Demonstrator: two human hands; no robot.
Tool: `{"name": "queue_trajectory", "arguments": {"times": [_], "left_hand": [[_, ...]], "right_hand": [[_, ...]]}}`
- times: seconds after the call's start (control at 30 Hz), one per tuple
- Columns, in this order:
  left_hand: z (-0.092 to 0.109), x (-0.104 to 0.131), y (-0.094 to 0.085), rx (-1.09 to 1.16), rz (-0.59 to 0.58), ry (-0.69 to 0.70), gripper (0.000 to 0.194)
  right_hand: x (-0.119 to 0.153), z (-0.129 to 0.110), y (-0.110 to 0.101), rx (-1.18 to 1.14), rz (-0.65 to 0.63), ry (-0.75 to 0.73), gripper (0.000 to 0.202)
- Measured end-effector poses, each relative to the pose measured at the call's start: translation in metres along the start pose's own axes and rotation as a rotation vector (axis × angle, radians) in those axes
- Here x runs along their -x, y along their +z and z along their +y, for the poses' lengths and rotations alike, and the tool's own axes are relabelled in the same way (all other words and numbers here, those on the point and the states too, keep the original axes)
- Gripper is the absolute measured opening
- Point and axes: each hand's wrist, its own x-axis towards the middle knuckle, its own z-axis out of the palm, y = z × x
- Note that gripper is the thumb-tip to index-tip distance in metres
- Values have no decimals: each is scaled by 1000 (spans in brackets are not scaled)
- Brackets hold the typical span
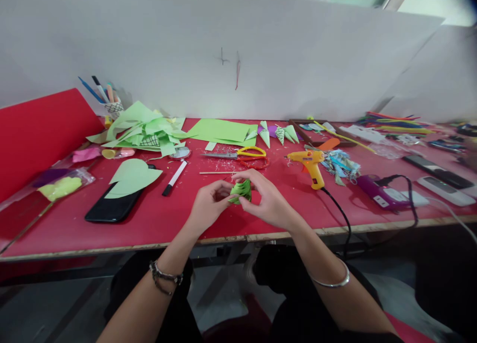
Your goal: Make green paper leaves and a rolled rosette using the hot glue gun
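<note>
A small folded green paper piece point(241, 191) is held between both hands above the red table point(219, 223), close to its front edge. My left hand point(211, 201) pinches it from the left with curled fingers. From the right, my right hand point(264, 196) grips it between thumb and fingers. Just beyond the hands lie scissors with yellow and red handles point(251, 153) and a thin stick point(216, 173). Several green paper cones point(264, 134) rest farther back, near flat green sheets point(219, 130).
A yellow glue gun point(311, 165) with a black cord is at the right, near a purple device point(383, 191). At the left are a black phone point(114, 204), a marker point(174, 178), green paper scraps point(149, 129) and a pen cup point(113, 107).
</note>
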Motion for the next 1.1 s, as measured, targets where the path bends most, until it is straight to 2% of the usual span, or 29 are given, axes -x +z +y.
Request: {"name": "queue_trajectory", "arguments": {"times": [0.27,0.53,0.73,0.97,1.1], "left_hand": [[2,0,-1,115,-117,-1,21],[2,1,-1,157,-79,-96,28],[2,2,-2,228,-141,-32,33],[7,1,1,107,-48,-59,22],[6,0,0,118,-18,-83,23]], "right_hand": [[0,3,-1,-106,22,54,35],[1,6,-3,-130,25,67,35],[0,2,-5,-163,24,60,34],[0,3,-1,-154,4,77,35],[0,2,-3,-170,9,97,45]]}}
